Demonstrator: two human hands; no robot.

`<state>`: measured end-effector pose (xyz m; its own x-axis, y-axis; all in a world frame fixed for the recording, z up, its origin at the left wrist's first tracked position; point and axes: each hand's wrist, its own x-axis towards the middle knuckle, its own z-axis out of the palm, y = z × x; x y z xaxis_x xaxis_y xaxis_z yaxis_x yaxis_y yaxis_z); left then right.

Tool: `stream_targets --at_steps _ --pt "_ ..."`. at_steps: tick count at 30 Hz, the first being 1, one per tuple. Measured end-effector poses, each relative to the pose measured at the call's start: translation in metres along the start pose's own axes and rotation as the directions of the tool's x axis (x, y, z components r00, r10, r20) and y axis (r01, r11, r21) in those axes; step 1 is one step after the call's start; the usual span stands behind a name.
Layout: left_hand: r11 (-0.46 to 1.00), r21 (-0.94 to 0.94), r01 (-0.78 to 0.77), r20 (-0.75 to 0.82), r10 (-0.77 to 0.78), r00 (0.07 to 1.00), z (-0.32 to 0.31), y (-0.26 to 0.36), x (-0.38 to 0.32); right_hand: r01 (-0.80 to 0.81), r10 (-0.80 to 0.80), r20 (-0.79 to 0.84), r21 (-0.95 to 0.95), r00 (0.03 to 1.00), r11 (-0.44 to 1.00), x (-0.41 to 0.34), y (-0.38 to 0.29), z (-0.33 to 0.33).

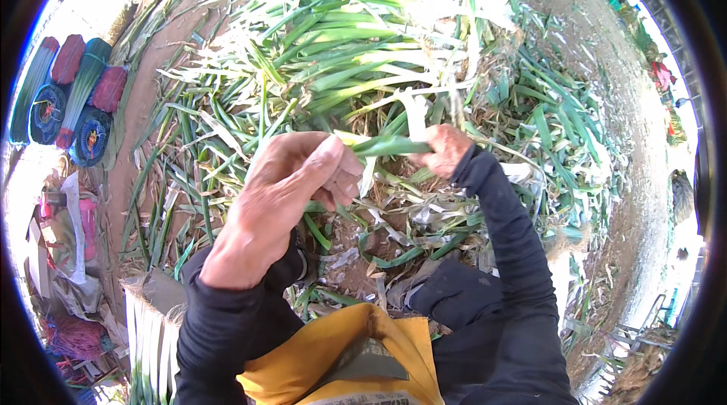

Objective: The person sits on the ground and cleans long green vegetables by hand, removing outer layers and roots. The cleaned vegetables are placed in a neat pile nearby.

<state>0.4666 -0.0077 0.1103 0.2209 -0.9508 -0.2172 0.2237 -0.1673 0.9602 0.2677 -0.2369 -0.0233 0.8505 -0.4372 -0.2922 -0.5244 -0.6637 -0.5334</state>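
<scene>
A long green onion leaf point(392, 146) stretches between my two hands at the middle of the view. Its pale end meets the thumb and curled fingers of my left hand point(301, 172), which hide part of it. The other end is gripped in my right hand point(446, 149), whose fingertips are partly out of sight. Just behind the right hand shows a white stalk point(417, 112); whether that hand holds it too is unclear. Beyond both hands lies a big heap of green onions point(341, 52), its upper right washed out by sunlight.
Loose leaves and peelings point(431, 212) litter the soil around my legs. A bundle of white-stemmed green onions point(150, 342) stands at the lower left. Farther left lie blue rolls point(91, 135), a pink bottle point(88, 229) and tangled pink strands point(74, 337). A yellow apron point(306, 359) covers my lap.
</scene>
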Motion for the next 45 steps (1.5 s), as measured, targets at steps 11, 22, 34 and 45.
stream_targets --at_steps 11,22,34,45 --pt "0.997 -0.039 0.066 -0.114 -0.07 0.991 0.007 -0.011 0.004 0.185 0.018 -0.294 0.646 0.956 0.74 -0.082 -0.077 -0.022" --pt "0.776 -0.523 -0.352 -0.203 0.288 0.936 -0.007 -0.012 0.018 0.48 0.069 -0.529 0.811 0.846 0.335 -0.064 -0.16 0.057" --pt "0.709 -0.536 -0.458 -0.32 0.332 0.887 -0.046 0.005 0.026 0.174 0.044 -0.184 0.971 0.982 0.161 -0.115 -0.158 0.155" --pt "0.581 -0.811 -0.059 -0.001 0.099 0.995 -0.081 0.005 0.032 0.157 0.051 -0.157 0.988 0.986 -0.009 -0.187 -0.193 0.134"
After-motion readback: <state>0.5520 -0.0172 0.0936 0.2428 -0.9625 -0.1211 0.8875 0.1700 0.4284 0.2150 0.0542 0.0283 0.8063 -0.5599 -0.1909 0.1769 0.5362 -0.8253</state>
